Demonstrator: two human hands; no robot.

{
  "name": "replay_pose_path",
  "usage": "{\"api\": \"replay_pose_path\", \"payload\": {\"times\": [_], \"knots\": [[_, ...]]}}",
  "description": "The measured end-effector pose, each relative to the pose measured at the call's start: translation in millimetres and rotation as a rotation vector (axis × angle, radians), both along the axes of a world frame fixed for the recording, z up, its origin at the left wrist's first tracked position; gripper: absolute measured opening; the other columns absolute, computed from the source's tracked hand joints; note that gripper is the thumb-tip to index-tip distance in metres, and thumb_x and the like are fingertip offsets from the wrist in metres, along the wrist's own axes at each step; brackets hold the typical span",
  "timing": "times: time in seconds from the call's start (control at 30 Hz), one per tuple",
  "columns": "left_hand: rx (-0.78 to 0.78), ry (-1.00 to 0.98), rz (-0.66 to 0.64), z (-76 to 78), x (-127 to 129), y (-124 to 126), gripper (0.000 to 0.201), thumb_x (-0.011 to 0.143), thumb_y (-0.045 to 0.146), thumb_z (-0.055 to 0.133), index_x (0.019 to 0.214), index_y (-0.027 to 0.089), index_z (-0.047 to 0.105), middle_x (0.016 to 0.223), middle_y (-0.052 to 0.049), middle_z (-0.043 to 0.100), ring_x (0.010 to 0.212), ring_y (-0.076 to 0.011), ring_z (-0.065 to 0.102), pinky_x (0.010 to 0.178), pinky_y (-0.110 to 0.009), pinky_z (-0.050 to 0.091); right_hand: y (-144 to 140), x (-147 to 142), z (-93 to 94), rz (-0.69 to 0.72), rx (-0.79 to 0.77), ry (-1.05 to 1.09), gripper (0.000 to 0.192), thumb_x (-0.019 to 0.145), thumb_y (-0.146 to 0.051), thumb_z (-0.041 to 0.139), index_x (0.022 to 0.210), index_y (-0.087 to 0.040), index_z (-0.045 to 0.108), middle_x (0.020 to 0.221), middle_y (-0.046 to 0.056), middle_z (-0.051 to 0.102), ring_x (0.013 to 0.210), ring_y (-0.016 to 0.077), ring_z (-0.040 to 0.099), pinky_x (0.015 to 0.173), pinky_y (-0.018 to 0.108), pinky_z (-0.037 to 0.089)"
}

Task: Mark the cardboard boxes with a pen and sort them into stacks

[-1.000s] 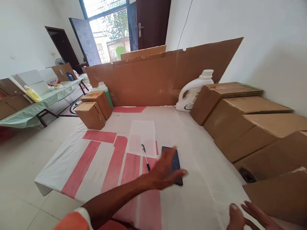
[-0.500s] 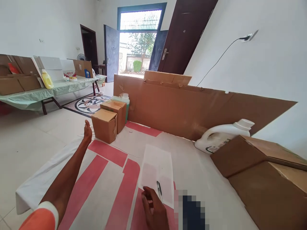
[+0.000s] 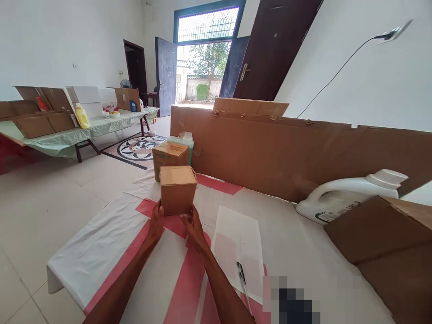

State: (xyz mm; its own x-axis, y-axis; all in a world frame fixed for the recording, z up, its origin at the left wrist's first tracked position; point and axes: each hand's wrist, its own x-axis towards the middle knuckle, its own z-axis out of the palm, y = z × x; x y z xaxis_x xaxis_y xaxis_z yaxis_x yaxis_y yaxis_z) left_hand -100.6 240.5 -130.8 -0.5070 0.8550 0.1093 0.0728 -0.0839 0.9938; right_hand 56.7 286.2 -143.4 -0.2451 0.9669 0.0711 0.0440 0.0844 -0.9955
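Observation:
A small brown cardboard box (image 3: 177,193) is gripped between both my hands, over the red-and-white cloth (image 3: 145,265). My left hand (image 3: 156,221) presses its lower left side, and my right hand (image 3: 194,225) holds the lower right corner with fingers curled. Just behind it stands a second cardboard box (image 3: 162,157), in front of a jug of green liquid (image 3: 191,145). To the right of my right hand a translucent white sheet (image 3: 236,238) lies flat, with a pen (image 3: 241,273) across its lower part.
A long cardboard panel (image 3: 256,153) stands along the table's far side. On the right are a white jug (image 3: 351,193) and a large cardboard box (image 3: 374,243). Another table (image 3: 111,121) with boxes and bottles stands at the left, across the tiled floor.
Both hands have come together on the small box, which is pulled nearer and away from the box behind it. My right hand has left the area beside the pen. The view has shifted slightly.

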Motion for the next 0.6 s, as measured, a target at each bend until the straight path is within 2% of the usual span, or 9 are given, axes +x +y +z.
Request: {"api": "replay_pose_path", "payload": {"times": [0.1, 0.2, 0.3, 0.4, 0.5, 0.6], "knots": [[-0.035, 0.049, -0.055, -1.1, 38, -48, 0.068, 0.102, 0.066, 0.044, 0.157, 0.025, 0.044, 0.165, -0.013, 0.042, 0.156, -0.0316, 0.035, 0.128, -0.052, 0.03, -44, 33, -2.1, -0.037, -0.008, 0.012, 0.083, 0.089, -0.058, 0.066, 0.161, -0.025, 0.038, 0.166, 0.015, 0.042, 0.154, 0.0336, 0.04, 0.12, 0.055, 0.041], [-0.067, 0.062, -0.101, -2.6, 66, -110, 0.068, 0.104, 0.064, 0.041, 0.162, 0.028, 0.034, 0.168, -0.012, 0.037, 0.157, -0.0303, 0.034, 0.127, -0.052, 0.032, -103, 67, -4.4, -0.07, -0.008, 0.021, 0.077, 0.092, -0.059, 0.064, 0.158, -0.027, 0.041, 0.164, 0.015, 0.044, 0.152, 0.0334, 0.043, 0.119, 0.054, 0.045], [-0.105, 0.103, -0.123, -3.4, 81, -175, 0.07, 0.103, 0.065, 0.041, 0.163, 0.03, 0.034, 0.163, -0.013, 0.044, 0.153, -0.0334, 0.039, 0.122, -0.052, 0.039, -165, 94, -0.2, -0.131, -0.019, -0.014, 0.064, 0.097, -0.057, 0.06, 0.154, -0.031, 0.047, 0.157, 0.012, 0.053, 0.145, 0.0327, 0.051, 0.115, 0.052, 0.049], [-0.107, 0.176, -0.14, 5.2, 84, -228, 0.072, 0.102, 0.068, 0.037, 0.163, 0.03, 0.038, 0.157, -0.014, 0.049, 0.144, -0.035, 0.048, 0.116, -0.052, 0.045, -214, 109, 16.7, -0.198, 0.021, -0.111, 0.054, 0.099, -0.055, 0.059, 0.147, -0.031, 0.055, 0.147, 0.011, 0.06, 0.138, 0.0334, 0.055, 0.113, 0.054, 0.049], [-0.062, 0.253, -0.162, 20.0, 79, -257, 0.07, 0.104, 0.067, 0.032, 0.163, 0.03, 0.037, 0.153, -0.012, 0.051, 0.141, -0.0328, 0.049, 0.116, -0.051, 0.043, -242, 110, 38.5, -0.231, 0.104, -0.15, 0.048, 0.1, -0.053, 0.056, 0.143, -0.03, 0.058, 0.137, 0.011, 0.062, 0.131, 0.0323, 0.057, 0.113, 0.055, 0.047], [-0.043, 0.315, -0.144, 26.9, 71, -263, 0.066, 0.105, 0.064, 0.032, 0.161, 0.03, 0.04, 0.151, -0.011, 0.051, 0.141, -0.0312, 0.048, 0.118, -0.05, 0.041, -250, 103, 49.7, -0.231, 0.112, -0.108, 0.046, 0.101, -0.053, 0.056, 0.14, -0.029, 0.06, 0.134, 0.011, 0.062, 0.123, 0.0305, 0.061, 0.107, 0.051, 0.051]]}}
